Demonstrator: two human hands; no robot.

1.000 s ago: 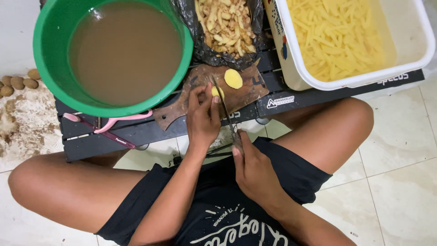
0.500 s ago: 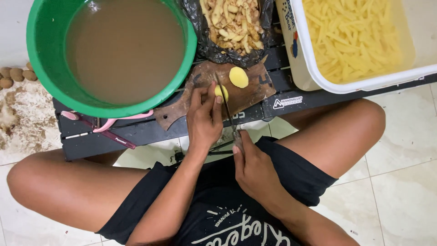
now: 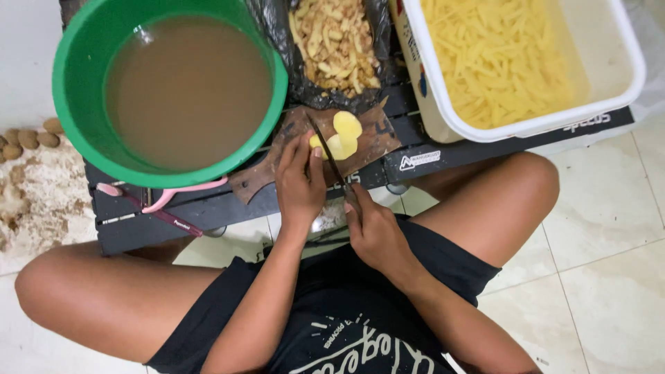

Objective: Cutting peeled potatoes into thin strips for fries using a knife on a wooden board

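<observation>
Head view, looking down at my lap. My left hand [image 3: 299,181] sits just below frame centre, fingertips pressing a peeled yellow potato piece [image 3: 320,144] against the brown wooden cutting board [image 3: 374,142]; its grip is clenched on that piece. My right hand [image 3: 370,228], slightly lower and to the right, has its grip closed around the handle of a knife [image 3: 327,151], whose thin dark blade runs up and to the left across the board, lying between the held piece and the cut slices [image 3: 345,135] just right of it. Slices touch each other and lie flat on the board, at centre of frame. The board rests on a low black slatted worktop [image 3: 208,208]. Upper left: green basin [image 3: 76,104] filled with murky brown water, its rim overlapping the board's left end. Top centre: black plastic bag [image 3: 305,86] holding potato peelings. Upper right: white tub [image 3: 623,48] with pale yellow potato sticks. Pink-handled tool [image 3: 173,195] lies under the basin's lower rim. Small brown unpeeled potatoes [image 3: 28,137] on the floor at left edge.
</observation>
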